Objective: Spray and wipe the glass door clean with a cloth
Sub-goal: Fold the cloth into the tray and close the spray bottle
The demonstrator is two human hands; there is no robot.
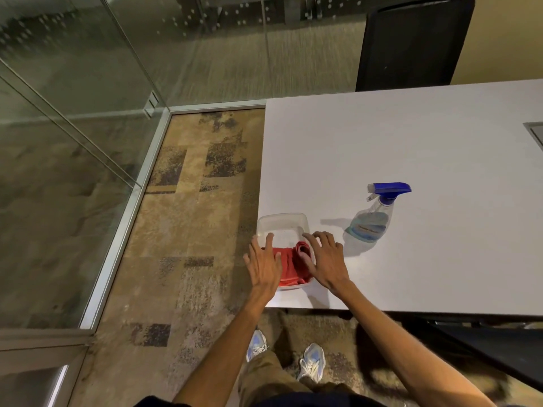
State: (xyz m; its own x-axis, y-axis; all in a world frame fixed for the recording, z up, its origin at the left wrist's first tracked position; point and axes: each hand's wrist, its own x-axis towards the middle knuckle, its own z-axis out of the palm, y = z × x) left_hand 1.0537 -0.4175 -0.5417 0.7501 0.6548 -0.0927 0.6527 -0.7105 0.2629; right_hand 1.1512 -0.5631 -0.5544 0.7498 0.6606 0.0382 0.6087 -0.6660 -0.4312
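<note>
A red cloth (289, 264) lies bunched in the near end of a clear plastic tub (283, 223) at the front left corner of the white table (411, 148). My left hand (264, 264) hovers over the tub's left side with fingers spread, its fingertips at the cloth's edge. My right hand (326, 259) is spread over the tub's right side, thumb touching the cloth. Neither hand grips anything. A clear spray bottle (373, 218) with a blue trigger head and blue liquid stands on the table to the right of the tub. The glass door (67, 160) stands to the left.
A glass wall with metal framing (132, 198) runs along the left and back. Patterned carpet (194, 230) lies between the glass and the table. A black chair (411, 45) stands behind the table. A dark object (505, 348) sits under the table's front edge.
</note>
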